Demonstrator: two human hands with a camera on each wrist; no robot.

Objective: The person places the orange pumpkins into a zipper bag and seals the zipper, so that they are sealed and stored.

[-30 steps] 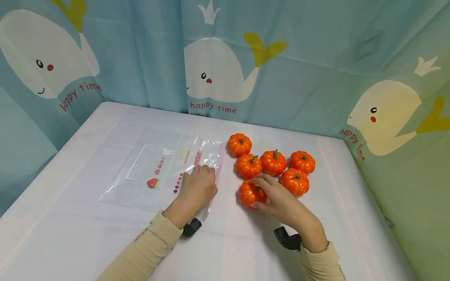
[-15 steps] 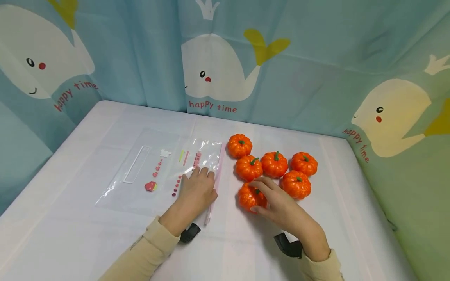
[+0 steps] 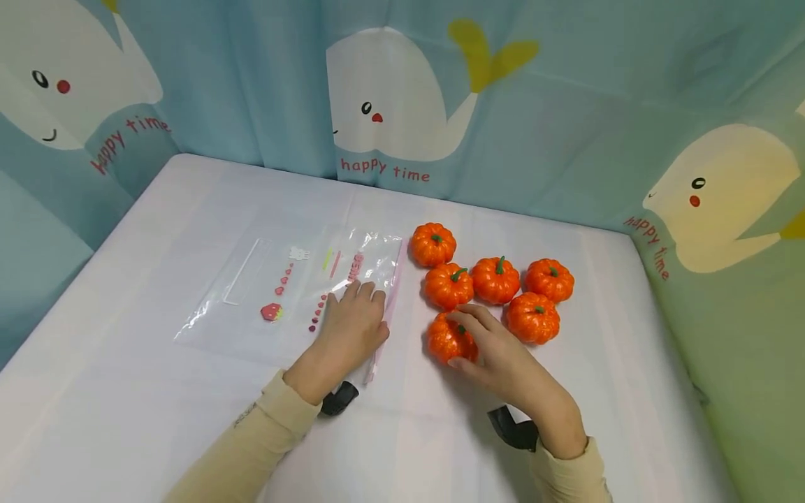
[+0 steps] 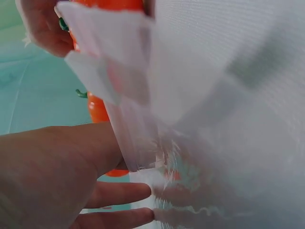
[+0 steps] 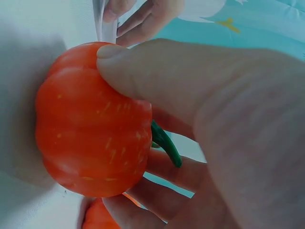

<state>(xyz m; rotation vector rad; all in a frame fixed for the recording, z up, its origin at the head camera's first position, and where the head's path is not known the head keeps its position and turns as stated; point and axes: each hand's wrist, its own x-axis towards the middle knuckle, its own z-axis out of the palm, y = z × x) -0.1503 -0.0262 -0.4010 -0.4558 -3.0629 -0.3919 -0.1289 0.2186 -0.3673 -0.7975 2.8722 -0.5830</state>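
Note:
My left hand [image 3: 352, 325] lies over the zip edge of a clear plastic zip bag [image 3: 207, 321], fingertips on the film. In the left wrist view two fairly straight fingers [image 4: 125, 193] touch the film, and the thumb end is hidden behind the pink zip strip [image 4: 136, 133]. My right hand [image 3: 499, 349] grips a small orange toy pumpkin [image 3: 448, 342] that sits on the table. In the right wrist view the thumb presses one side of this pumpkin [image 5: 95, 124] and the other fingers curve round the far side, by its green stem [image 5: 166, 143].
Several more toy pumpkins [image 3: 496, 281] stand grouped beyond my right hand, one [image 3: 433, 244] near the bag's far corner. The flat bag bears strawberry and rabbit prints. A whale-patterned curtain [image 3: 396, 98] hangs along the back and sides of the white table [image 3: 157, 412].
The head view has shifted slightly downward and back. Both hands stay nearly in place, the right one still around the same pumpkin, the left on the bag's edge.

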